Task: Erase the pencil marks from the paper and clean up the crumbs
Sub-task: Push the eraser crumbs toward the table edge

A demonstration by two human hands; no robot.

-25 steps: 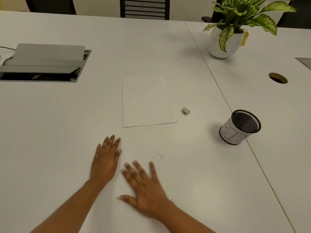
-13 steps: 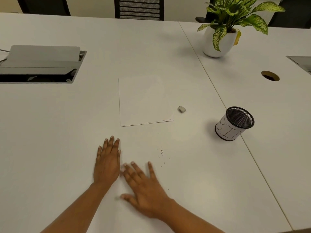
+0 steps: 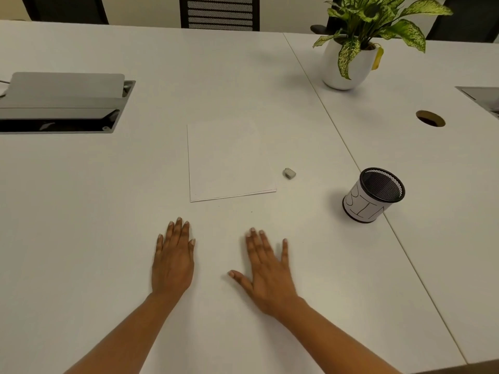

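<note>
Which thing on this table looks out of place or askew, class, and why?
The mesh bin near the table seam looks tilted, its mouth leaning toward the camera rather than upright, though the wide lens may exaggerate this. The eraser lies loose beside the paper. Both hands rest flat and empty.

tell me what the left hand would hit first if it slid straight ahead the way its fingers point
Probably the paper: the left hand lies flat, its fingers aimed at the sheet's near left corner. It might just skim past that edge.

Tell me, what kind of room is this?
Probably an office meeting room: long white tables pushed together, a cable hatch set into the top, a mesh-backed chair behind, and a potted plant.
</note>
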